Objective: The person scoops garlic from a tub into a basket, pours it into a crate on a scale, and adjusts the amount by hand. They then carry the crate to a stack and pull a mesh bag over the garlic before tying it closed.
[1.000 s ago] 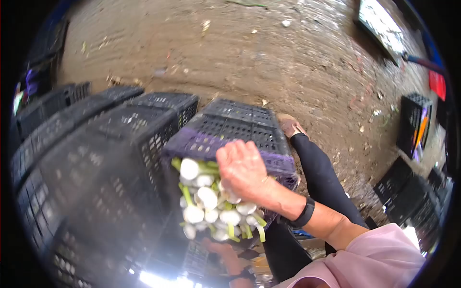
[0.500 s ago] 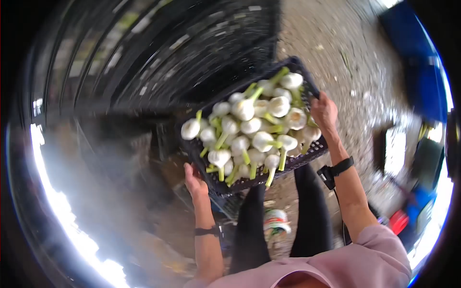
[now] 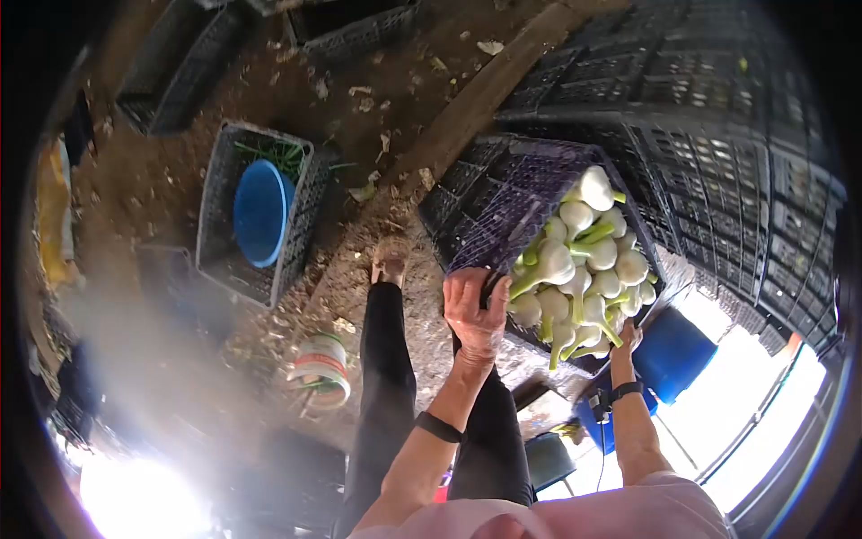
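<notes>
A dark plastic crate is tilted, with fresh garlic bulbs on short green stems heaped towards its right side. My left hand is closed around the crate's near left edge. At the near right corner my right hand is on the crate, its fingers partly hidden behind the rim and the bulbs. Another black crate shows at the left of the one I hold; whether the two touch I cannot tell.
Tall stacks of black crates rise at the right. A grey crate with a blue basin and green stalks stands on the littered floor. A white bucket is by my leg. Blue containers stand beyond my right hand.
My view has swung round, and the crate has come to the side of the black crate stacks. It is more tilted, with the garlic bunched to the right. My left hand now grips its edge.
</notes>
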`<state>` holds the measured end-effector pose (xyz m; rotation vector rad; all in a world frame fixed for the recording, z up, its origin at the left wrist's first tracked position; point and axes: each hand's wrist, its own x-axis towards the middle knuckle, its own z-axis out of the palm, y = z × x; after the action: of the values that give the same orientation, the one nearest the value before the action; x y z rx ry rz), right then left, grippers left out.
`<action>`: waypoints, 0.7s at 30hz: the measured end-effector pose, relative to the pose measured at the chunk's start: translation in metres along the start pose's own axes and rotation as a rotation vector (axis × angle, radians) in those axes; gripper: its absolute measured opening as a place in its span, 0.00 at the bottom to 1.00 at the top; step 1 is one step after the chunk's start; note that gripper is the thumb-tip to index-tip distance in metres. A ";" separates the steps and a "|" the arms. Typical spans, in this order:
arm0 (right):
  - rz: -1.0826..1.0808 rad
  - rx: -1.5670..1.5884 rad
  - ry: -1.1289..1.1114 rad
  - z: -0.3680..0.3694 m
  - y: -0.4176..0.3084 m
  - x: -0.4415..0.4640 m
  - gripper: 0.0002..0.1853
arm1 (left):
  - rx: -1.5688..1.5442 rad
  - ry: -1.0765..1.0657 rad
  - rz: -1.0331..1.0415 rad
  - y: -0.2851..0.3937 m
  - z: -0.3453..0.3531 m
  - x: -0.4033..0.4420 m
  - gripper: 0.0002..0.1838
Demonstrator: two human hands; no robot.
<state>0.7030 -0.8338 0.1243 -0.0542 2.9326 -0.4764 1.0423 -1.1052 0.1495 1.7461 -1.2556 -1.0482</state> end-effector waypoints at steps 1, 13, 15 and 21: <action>0.024 0.080 -0.068 -0.002 0.010 0.009 0.25 | -0.010 -0.020 0.037 -0.002 -0.001 0.002 0.10; 0.178 0.320 -0.071 0.003 -0.028 -0.032 0.16 | -0.007 -0.084 0.145 0.007 0.006 0.024 0.11; 0.178 0.284 -0.033 -0.001 -0.019 -0.029 0.13 | -0.026 -0.121 0.147 0.005 0.006 0.019 0.10; 0.213 0.011 0.002 -0.001 -0.044 -0.039 0.18 | -0.018 -0.094 0.137 0.005 0.013 0.012 0.06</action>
<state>0.7421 -0.8726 0.1451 0.2576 2.8930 -0.4581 1.0304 -1.1190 0.1467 1.5884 -1.3986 -1.0680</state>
